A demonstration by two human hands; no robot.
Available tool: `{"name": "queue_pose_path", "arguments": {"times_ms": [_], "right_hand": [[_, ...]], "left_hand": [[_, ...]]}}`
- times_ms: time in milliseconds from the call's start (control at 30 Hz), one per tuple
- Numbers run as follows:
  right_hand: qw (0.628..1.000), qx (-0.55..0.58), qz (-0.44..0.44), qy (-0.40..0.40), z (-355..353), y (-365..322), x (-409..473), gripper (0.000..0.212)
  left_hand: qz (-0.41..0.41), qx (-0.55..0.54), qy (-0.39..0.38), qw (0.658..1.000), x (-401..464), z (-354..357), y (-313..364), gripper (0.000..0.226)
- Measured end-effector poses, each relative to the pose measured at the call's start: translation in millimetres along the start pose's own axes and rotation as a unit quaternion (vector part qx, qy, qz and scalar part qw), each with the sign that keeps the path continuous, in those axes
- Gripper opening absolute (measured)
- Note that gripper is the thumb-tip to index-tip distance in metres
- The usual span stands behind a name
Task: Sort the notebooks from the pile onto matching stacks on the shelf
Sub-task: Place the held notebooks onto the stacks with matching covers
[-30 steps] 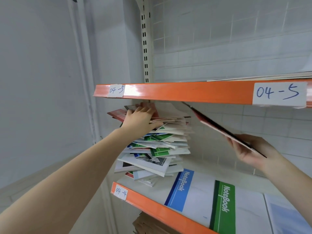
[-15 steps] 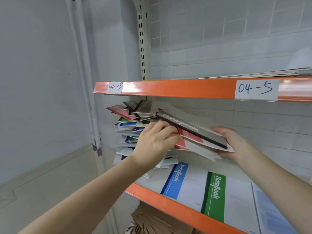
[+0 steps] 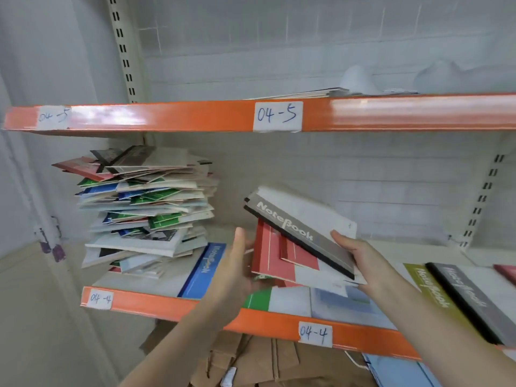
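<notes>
A tall untidy pile of notebooks (image 3: pixel 145 208) stands at the left end of shelf 04-4 (image 3: pixel 167 304). Above the shelf I hold a fanned bunch: a grey-spined notebook (image 3: pixel 304 230) on top, red-covered notebooks (image 3: pixel 276 256) beneath. My right hand (image 3: pixel 360 263) grips the bunch's right edge, thumb on the grey cover. My left hand (image 3: pixel 234 275) holds its left lower edge, fingers under the red covers. Flat on the shelf lie sorted stacks: blue (image 3: pixel 206 270), green (image 3: pixel 258 298), pale blue (image 3: pixel 343 305), olive (image 3: pixel 430 289), grey (image 3: pixel 469 300) and a red corner (image 3: pixel 506 272).
The upper shelf 04-5 (image 3: pixel 391 113) hangs close overhead with flat notebooks and crumpled white material (image 3: pixel 360 82) on it. A slotted upright (image 3: pixel 480 202) stands at the back right. Brown paper bags (image 3: pixel 251 364) lie below shelf 04-4. A white wall is at the left.
My left hand left the pile and came right to the held notebooks. The bunch moved right and lower, now over the green and pale blue stacks. My view shifted right.
</notes>
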State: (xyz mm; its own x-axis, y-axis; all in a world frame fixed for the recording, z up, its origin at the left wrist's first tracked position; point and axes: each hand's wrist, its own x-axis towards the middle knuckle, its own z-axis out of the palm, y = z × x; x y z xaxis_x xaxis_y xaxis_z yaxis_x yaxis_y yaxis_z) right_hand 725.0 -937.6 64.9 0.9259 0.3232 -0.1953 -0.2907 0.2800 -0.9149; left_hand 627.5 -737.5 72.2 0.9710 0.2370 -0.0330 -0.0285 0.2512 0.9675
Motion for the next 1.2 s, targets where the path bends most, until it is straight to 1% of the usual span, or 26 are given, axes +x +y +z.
{"name": "queue_pose_path", "arguments": {"times_ms": [67,133,200,267,367,500,533,600,667,733,800,867,900,967,1033,1133,1200], "right_hand": [[0.999,-0.014,-0.033,0.037,-27,7,-12,0.034],[0.994,-0.034,-0.075,0.077,-49,12,-23,0.035],[0.985,-0.064,-0.109,0.121,-69,17,-37,0.031],[0.974,-0.095,-0.127,0.161,-86,22,-50,0.028],[0.964,-0.112,-0.138,0.199,-114,22,-61,0.036],[0.939,-0.141,-0.151,0.273,-160,-2,-65,0.041],[0.941,-0.135,-0.143,0.276,-172,-9,-65,0.038],[0.946,-0.135,-0.126,0.264,-195,-22,-67,0.027],[0.937,-0.185,-0.107,0.275,-216,-29,-67,0.017],[0.925,-0.235,-0.089,0.286,-234,-33,-67,0.012],[0.924,-0.250,-0.077,0.278,-245,-34,-70,0.013],[0.936,-0.248,-0.059,0.242,-250,-34,-76,0.021],[0.939,-0.262,-0.050,0.215,-251,-35,-79,0.026],[0.930,-0.317,-0.043,0.180,-255,-37,-84,0.029],[0.919,-0.348,-0.047,0.177,-259,-37,-85,0.025],[0.924,-0.321,-0.052,0.202,-265,-36,-85,0.020],[0.923,-0.315,-0.053,0.214,-269,-35,-85,0.016]], "left_hand": [[-0.062,0.007,-0.105,0.992,2,21,-16,0.052],[-0.094,0.013,-0.169,0.981,3,40,-35,0.049],[-0.125,-0.003,-0.182,0.975,2,60,-51,0.047],[-0.148,-0.013,-0.172,0.974,3,80,-67,0.048],[-0.165,-0.013,-0.168,0.972,4,106,-93,0.054],[-0.172,-0.012,-0.170,0.970,3,137,-110,0.052],[-0.169,-0.012,-0.173,0.970,4,144,-111,0.051],[-0.157,-0.014,-0.184,0.970,6,157,-113,0.050],[-0.146,-0.022,-0.182,0.972,11,168,-114,0.047],[-0.138,-0.032,-0.173,0.975,15,178,-117,0.047],[-0.129,-0.042,-0.163,0.977,18,188,-122,0.049],[-0.116,-0.056,-0.148,0.981,20,196,-126,0.045],[-0.110,-0.060,-0.143,0.982,21,201,-128,0.043],[-0.098,-0.064,-0.141,0.983,21,211,-130,0.042],[-0.085,-0.065,-0.143,0.984,21,221,-131,0.042],[-0.077,-0.072,-0.146,0.984,22,231,-133,0.040],[-0.082,-0.078,-0.139,0.984,23,234,-137,0.044]]}}
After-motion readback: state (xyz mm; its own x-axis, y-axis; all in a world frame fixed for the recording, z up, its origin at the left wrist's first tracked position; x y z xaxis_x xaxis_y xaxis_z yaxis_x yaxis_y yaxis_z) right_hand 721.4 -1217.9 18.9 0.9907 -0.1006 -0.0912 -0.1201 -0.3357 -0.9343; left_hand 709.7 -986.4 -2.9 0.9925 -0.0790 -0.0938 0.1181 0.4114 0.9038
